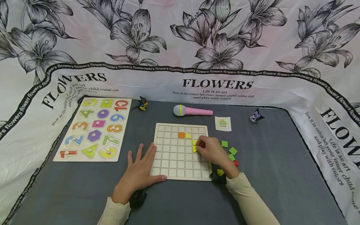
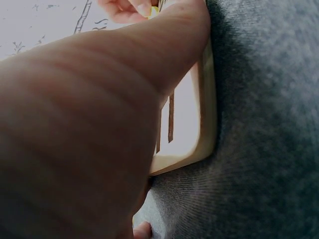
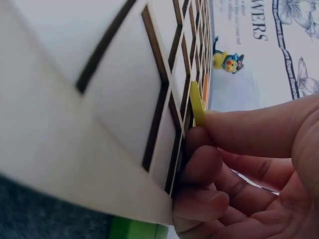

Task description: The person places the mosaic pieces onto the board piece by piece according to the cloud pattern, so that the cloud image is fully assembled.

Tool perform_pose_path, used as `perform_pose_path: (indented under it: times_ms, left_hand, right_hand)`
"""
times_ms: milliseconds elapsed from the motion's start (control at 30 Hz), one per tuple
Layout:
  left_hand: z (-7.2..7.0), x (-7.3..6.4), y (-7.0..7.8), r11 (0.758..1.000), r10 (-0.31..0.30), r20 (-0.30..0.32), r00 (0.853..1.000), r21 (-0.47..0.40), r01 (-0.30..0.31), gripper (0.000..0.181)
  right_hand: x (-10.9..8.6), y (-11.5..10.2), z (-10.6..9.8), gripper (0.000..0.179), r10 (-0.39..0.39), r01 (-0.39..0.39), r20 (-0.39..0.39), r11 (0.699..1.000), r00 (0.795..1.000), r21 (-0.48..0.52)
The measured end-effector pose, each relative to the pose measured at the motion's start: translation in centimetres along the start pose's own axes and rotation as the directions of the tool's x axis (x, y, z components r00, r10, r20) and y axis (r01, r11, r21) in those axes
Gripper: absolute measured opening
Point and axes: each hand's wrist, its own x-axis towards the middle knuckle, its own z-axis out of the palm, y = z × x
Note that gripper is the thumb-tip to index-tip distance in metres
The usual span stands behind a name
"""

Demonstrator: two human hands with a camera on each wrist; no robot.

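Observation:
A pale wooden grid board lies on the dark grey cloth. Spread over its left edge is my left hand, fingers straight, thumb along the near edge. My right hand is over the board's right part, pinching a small yellow square tile between thumb and fingers, right at the grid. An orange tile sits in the grid's second row, with a yellow-green tile beside it. Another yellow tile shows next to my right fingertips. The left wrist view is mostly filled by my hand.
Several green tiles, a red tile and a yellow tile lie right of the board. Beyond it are a pink toy microphone, a pattern card and two small figures. A number puzzle board lies left.

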Motion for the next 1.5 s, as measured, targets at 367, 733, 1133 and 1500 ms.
perform_pose_path:
  times_ms: [367,733,1133,1500]
  left_hand:
    - [-0.1,0.1,0.4,1.000,0.001,-0.002,1.000,-0.006,-0.001,0.122]
    - [0.2,0.2,0.4,1.000,0.000,0.007,1.000,-0.003,0.000,0.122]
    - [0.2,0.1,0.1,1.000,-0.009,0.002,1.000,-0.012,0.009,0.121]
    - [0.6,0.4,-0.1,1.000,0.002,-0.005,1.000,0.002,-0.002,0.122]
  right_hand:
    - [-0.2,-0.2,-0.1,0.008,0.012,-0.012,-0.014,1.000,1.000,-0.009]
    - [-0.2,0.2,-0.3,0.025,0.033,-0.034,0.028,0.999,0.999,0.015]
    - [-1.8,1.3,-2.0,0.023,-0.007,0.008,-0.015,0.997,1.000,0.082]
    - [-6.1,3.8,-5.1,0.011,0.004,-0.004,0.005,1.000,1.000,0.010]
